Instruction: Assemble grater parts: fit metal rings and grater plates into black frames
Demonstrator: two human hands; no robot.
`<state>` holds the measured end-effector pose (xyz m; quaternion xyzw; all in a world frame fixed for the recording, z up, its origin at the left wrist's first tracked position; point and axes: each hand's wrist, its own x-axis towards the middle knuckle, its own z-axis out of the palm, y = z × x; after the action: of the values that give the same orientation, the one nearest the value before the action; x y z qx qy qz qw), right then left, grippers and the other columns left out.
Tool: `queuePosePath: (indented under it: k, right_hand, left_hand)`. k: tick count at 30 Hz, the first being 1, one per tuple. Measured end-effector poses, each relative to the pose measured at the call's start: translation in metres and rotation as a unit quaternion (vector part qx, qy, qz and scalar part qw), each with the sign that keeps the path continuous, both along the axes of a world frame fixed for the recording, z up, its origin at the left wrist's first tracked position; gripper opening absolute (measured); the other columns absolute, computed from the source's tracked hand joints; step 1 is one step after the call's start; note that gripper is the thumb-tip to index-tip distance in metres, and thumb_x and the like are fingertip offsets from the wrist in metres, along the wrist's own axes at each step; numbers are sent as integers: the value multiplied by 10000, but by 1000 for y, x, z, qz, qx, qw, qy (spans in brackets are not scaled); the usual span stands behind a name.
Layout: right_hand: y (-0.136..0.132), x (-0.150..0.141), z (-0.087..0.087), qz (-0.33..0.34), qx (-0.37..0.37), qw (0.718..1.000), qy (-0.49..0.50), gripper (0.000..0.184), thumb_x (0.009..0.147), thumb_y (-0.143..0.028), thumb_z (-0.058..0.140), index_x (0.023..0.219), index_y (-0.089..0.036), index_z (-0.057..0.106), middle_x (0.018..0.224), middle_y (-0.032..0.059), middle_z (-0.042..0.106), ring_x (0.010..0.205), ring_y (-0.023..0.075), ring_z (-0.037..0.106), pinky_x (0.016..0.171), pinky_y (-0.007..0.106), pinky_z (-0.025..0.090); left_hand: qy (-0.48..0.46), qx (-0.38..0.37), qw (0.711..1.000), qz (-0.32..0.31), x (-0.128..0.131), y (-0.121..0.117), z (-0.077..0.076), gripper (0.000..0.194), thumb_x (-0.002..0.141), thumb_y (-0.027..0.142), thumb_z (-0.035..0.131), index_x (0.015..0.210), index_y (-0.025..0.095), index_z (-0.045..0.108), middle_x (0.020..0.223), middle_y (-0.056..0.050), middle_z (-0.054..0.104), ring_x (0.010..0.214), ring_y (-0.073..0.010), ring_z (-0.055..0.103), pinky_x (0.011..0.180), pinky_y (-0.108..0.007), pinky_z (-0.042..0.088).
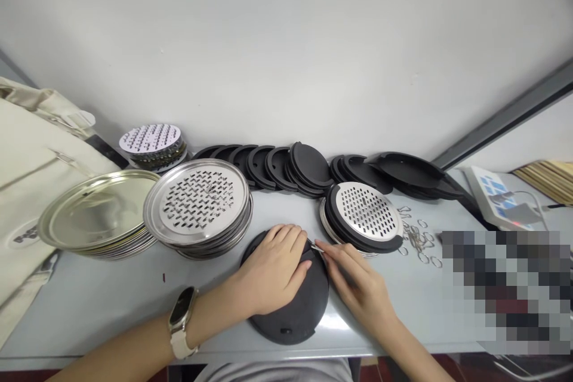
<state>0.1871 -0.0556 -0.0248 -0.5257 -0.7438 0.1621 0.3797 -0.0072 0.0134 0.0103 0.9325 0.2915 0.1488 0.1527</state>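
A round black plastic disc (pixel 299 304) lies on the table in front of me. My left hand (pixel 277 262) lies on its upper part, fingers stretched out flat and thumb apart, pressing on the disc. At the disc's upper right edge, my right hand (pixel 353 280) pinches a small shiny metal piece (pixel 317 247) between thumb and fingers; its exact shape is mostly hidden. Just beyond the right hand, a round metal grater plate (pixel 369 210) sits in a black holder (pixel 340 230) on top of a short stack. Loose metal rings and clips (pixel 418 239) are scattered right of that stack.
To the left stand a stack of metal grater plates (pixel 197 200) and a stack of gold-toned round trays (pixel 101 209). Black discs (pixel 311 164) lean along the wall, beside black pan-like pieces (pixel 412 173). A white power strip (pixel 492 194) is at the right.
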Motion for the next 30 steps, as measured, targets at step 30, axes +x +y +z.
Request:
queuePosePath:
  k: [30]
  right_hand:
    - [1,1,12,54,-113,990,60,292,973,-216,360,681,-206,368,719,9,431,653,156,448,601,291,368]
  left_hand:
    - [-6,-4,1000,2,0,0,1,241,959,255,368,1151,159,475,1161,-119,561,1175,-276,478,985,-472,406]
